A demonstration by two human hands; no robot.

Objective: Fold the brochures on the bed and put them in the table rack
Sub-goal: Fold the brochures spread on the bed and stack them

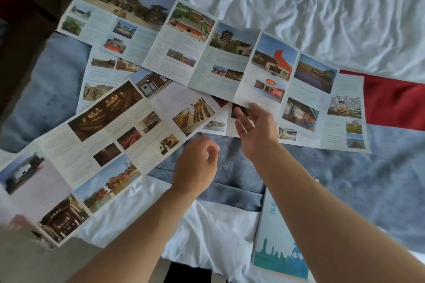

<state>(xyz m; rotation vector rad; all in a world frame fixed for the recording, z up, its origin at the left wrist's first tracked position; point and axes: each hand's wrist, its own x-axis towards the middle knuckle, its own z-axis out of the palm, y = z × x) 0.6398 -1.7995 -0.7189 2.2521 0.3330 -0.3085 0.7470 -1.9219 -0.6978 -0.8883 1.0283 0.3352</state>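
Several unfolded photo brochures lie spread over the bed. A long one (230,53) runs from upper left to right, ending in a red panel. Another long brochure (103,140) slants from lower left toward the centre, overlapping a third (105,76) beneath. My right hand (255,131) hovers with fingers spread and relaxed at the lower edge of the upper brochure, fingertips near the paper. My left hand (197,165) hangs loosely curled above the blue blanket, beside the slanted brochure's end, holding nothing. A folded brochure (276,236) with a blue skyline lies under my right forearm.
The bed has a crumpled white sheet (322,2) and a blue-grey blanket (379,179). A dark brown piece of furniture (27,18) stands at the upper left edge. The table rack is not in view.
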